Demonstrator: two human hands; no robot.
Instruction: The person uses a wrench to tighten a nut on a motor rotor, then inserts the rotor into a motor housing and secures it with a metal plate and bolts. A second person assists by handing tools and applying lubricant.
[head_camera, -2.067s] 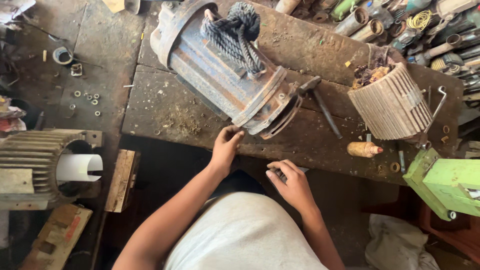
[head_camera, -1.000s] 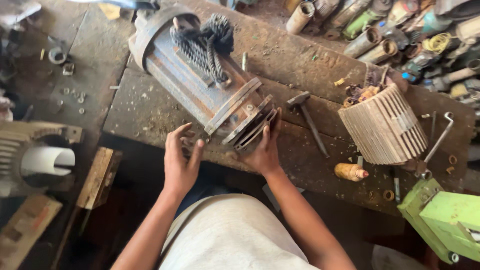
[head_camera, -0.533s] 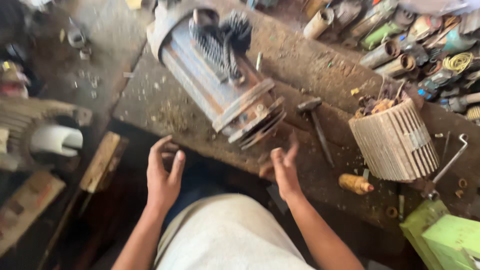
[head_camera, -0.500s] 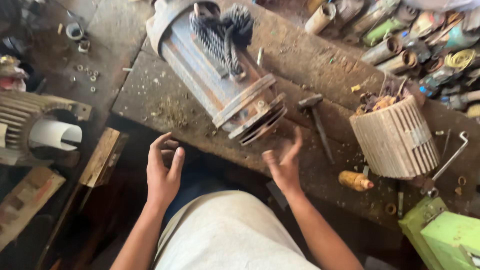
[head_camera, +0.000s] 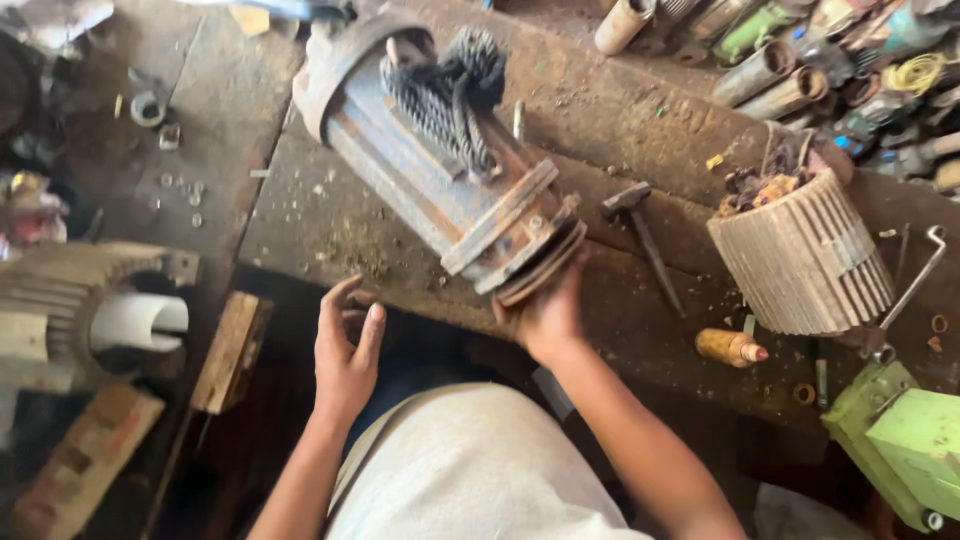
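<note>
Rusty metal everywhere, basically: a big old electric motor housing is laid on its side across the grimy wooden table, tilted diagonally, with a bundle of dark braided windings poking out of its top. The near end of the motor, with its round flanged end plate, is touched by the right hand, fingers cupped up against the plate's lower edge. The left hand is held off the motor, just in front of the table edge, fingers loosely spread and nothing gripped. A hammer is seen lying just right of the end plate, and further right a ribbed cylindrical motor core is stood on the table, with a small yellow-handled tool near it. A green machine part is parked at the lower right, well apart.
</note>
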